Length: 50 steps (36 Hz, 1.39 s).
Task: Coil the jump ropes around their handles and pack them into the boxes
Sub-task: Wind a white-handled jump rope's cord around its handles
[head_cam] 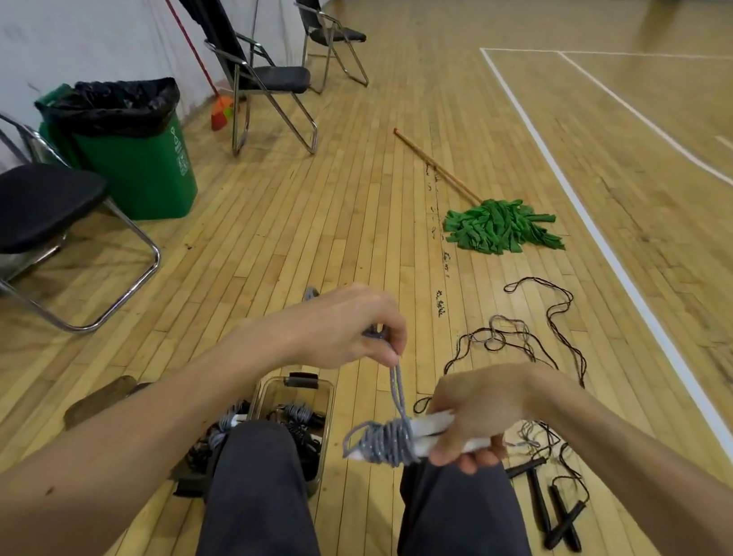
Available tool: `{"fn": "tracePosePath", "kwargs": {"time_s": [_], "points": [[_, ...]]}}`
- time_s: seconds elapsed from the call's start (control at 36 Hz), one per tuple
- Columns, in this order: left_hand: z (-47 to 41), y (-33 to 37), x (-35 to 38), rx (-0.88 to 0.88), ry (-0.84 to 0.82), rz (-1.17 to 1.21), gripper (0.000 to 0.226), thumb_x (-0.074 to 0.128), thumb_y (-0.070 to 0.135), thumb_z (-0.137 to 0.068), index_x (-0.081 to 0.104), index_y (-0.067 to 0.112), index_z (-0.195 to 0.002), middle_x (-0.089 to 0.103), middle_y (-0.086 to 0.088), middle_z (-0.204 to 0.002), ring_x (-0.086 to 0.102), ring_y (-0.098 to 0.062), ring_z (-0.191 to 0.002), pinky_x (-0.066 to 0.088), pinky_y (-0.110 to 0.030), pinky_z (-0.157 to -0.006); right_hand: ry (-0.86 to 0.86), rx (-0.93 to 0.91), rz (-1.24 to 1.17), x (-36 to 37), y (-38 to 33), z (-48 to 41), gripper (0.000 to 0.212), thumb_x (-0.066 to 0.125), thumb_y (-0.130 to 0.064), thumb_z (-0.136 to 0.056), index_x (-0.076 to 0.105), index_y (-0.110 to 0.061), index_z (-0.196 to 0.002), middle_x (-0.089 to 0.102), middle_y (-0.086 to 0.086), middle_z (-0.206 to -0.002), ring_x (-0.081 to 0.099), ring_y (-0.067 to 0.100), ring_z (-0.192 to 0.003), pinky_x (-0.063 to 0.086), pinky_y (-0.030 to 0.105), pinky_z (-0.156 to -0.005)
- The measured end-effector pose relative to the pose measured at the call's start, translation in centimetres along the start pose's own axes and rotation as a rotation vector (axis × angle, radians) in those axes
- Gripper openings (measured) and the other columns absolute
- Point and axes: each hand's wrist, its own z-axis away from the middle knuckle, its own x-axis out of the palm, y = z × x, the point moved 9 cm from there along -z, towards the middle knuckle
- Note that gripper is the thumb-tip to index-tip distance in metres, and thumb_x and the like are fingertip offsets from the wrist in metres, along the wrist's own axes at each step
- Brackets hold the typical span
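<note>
Clamp the paired white handles (432, 431) in the right hand (477, 411), fingers curled round them as shown, low at centre frame above the right knee. Pinch the doubled grey rope (396, 388) in the left hand (343, 328), thumb and fingertips closed on it at eleven o'clock from the handles, and pull it taut. Lay each new turn snug against the grey coil (381, 442) bunched on the handles' free end, at eight o'clock from the right hand. Probably best to walk the turns toward the gripping fingers rather than pile them, since the bundle looks loose and could slip off the end. Tuck the tail under a turn to finish. Then set into the clear box (273, 392) at nine o'clock from the coil, with wound ropes inside it. Leave for later the black-handled rope (557, 512) on the floor at three o'clock, cord trailing off toward one o'clock.
</note>
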Motion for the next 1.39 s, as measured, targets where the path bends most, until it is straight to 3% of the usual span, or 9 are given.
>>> {"fn": "tracePosePath", "kwargs": {"time_s": [0.11,0.31,0.44,0.53,0.58,0.67,0.83,1.06,1.39], "points": [[0.0,-0.7,0.1,-0.009,0.020,0.084,0.006,0.073,0.034,-0.089,0.069,0.032,-0.084,0.054,0.013,-0.102,0.050,0.000,-0.091,0.046,-0.029,-0.085,-0.031,-0.167,-0.022,0.8,-2.9,1.2,0.013,0.067,-0.018,-0.096,0.063,-0.010,-0.086,0.064,0.005,-0.070,0.055,0.012,-0.051,0.045,0.021,-0.046],[0.7,-1.8,-0.3,-0.018,0.124,0.476,0.007,0.073,0.020,-0.089,0.071,0.023,-0.084,0.065,0.005,-0.093,0.063,-0.009,-0.067,0.052,-0.025,-0.060,0.111,-0.437,-0.172,-0.8,-6.4,4.3,0.041,0.074,-0.043,-0.081,0.067,-0.003,-0.082,0.064,0.007,-0.066,0.054,0.015,-0.048,0.046,0.024,-0.046],[0.9,-2.5,-0.1,-0.070,0.180,0.463,0.017,0.067,0.021,-0.093,0.069,0.031,-0.079,0.067,0.012,-0.074,0.060,0.005,-0.068,0.048,-0.015,-0.065,0.235,-0.532,-0.226,-2.6,-6.7,5.5,0.021,0.084,-0.016,-0.080,0.067,-0.003,-0.081,0.060,0.017,-0.064,0.052,0.018,-0.045,0.043,0.026,-0.047],[1.0,-5.7,2.5,-0.213,0.107,0.619,0.010,0.070,0.011,-0.090,0.074,0.020,-0.091,0.068,0.006,-0.080,0.064,-0.009,-0.071,0.058,-0.028,-0.067,0.303,-0.563,-0.259,-3.5,-6.5,6.1,0.011,0.080,-0.004,-0.081,0.070,-0.008,-0.083,0.062,0.020,-0.067,0.054,0.019,-0.046,0.046,0.026,-0.047],[1.2,-5.1,3.1,-0.211,0.083,0.640,0.013,0.068,0.019,-0.093,0.070,0.012,-0.103,0.067,0.000,-0.086,0.064,-0.012,-0.069,0.055,-0.021,-0.061,0.365,-0.588,-0.301,-4.5,-6.4,6.7,0.009,0.080,-0.005,-0.083,0.071,-0.006,-0.084,0.065,0.013,-0.069,0.055,0.018,-0.047,0.047,0.025,-0.047],[1.6,-2.1,2.3,-0.104,0.113,0.695,0.018,0.056,0.021,-0.100,0.067,0.013,-0.088,0.069,-0.001,-0.074,0.058,-0.007,-0.050,0.041,-0.016,-0.044,0.482,-0.598,-0.359,-6.2,-6.0,7.8,0.012,0.077,-0.008,-0.084,0.069,0.000,-0.083,0.065,0.012,-0.067,0.055,0.017,-0.046,0.046,0.024,-0.045],[1.9,-0.5,2.4,-0.037,0.133,0.890,0.024,0.056,0.020,-0.101,0.069,0.010,-0.083,0.071,-0.007,-0.073,0.057,-0.013,-0.047,0.040,-0.020,-0.043,0.660,-0.592,-0.402,-7.9,-5.4,8.5,0.024,0.076,-0.008,-0.086,0.063,0.012,-0.083,0.061,0.013,-0.063,0.051,0.020,-0.045,0.043,0.025,-0.045],[2.2,0.0,3.2,-0.074,0.116,1.026,0.027,0.049,0.028,-0.104,0.065,0.011,-0.089,0.067,-0.006,-0.068,0.053,-0.012,-0.048,0.040,-0.019,-0.046,0.820,-0.526,-0.505,-9.3,-3.7,8.7,0.015,0.076,-0.009,-0.087,0.066,0.000,-0.081,0.061,0.007,-0.061,0.053,0.017,-0.048,0.042,0.025,-0.045],[2.4,-0.8,4.7,-0.222,0.171,0.827,0.029,0.052,0.024,-0.103,0.063,0.010,-0.080,0.055,-0.002,-0.056,0.042,-0.012,-0.047,0.036,-0.022,-0.049,0.943,-0.368,-0.620,-10.8,0.8,6.3,0.015,0.077,-0.008,-0.087,0.067,0.002,-0.085,0.063,0.012,-0.066,0.052,0.018,-0.049,0.043,0.027,-0.044]]}}
